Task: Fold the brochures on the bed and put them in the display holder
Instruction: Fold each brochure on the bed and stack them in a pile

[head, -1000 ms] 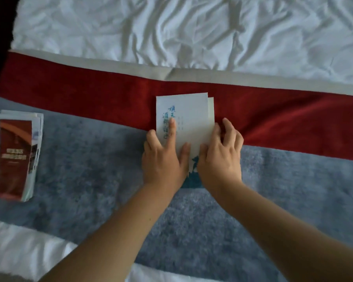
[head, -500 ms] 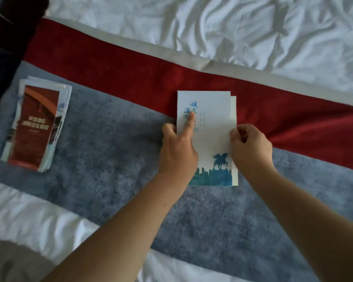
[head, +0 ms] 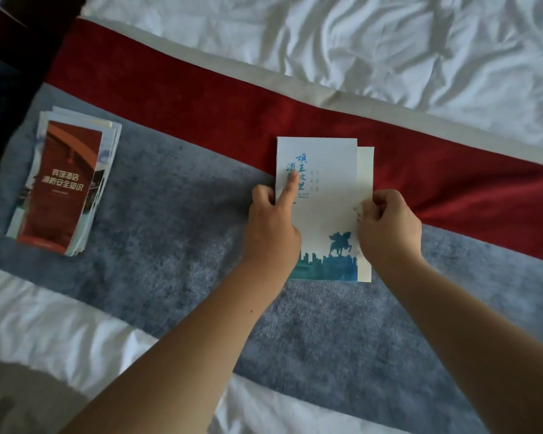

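Head view shows a white and blue brochure (head: 322,211) lying on the bed (head: 176,198), across the edge where the grey blanket meets the red band. Left hand (head: 273,227) pins its left edge with one finger stretched out, the others curled. Right hand (head: 387,228) is closed, pinching the right edge where an under-flap sticks out. Folding seems underway; next, the flap needs squaring up and creasing. A stack of folded brochures (head: 65,183) waits well to the left; no display holder is visible.
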`<control>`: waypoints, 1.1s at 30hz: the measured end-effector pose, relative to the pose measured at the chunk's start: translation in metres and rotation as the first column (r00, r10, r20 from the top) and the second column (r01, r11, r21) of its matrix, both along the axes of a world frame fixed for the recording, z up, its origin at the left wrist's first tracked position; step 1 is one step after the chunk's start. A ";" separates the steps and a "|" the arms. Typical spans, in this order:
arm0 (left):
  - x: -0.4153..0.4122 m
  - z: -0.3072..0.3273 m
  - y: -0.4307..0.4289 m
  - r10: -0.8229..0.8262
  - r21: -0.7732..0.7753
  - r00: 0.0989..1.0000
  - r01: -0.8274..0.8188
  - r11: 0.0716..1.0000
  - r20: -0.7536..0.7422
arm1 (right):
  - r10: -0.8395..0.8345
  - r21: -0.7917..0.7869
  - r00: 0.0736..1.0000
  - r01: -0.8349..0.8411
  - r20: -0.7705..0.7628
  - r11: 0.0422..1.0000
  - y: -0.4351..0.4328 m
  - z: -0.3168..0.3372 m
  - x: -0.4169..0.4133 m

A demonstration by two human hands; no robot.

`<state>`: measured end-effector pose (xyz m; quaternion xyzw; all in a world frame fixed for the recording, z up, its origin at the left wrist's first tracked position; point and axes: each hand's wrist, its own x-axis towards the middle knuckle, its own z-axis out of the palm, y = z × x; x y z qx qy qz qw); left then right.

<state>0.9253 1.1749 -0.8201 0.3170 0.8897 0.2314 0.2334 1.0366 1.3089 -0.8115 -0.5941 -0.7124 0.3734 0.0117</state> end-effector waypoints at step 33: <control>-0.246 0.038 -0.239 0.329 -0.007 0.904 -0.344 0.939 -0.274 | 0.327 -0.302 0.925 -0.373 -0.193 0.877 -0.255 0.043 -0.281</control>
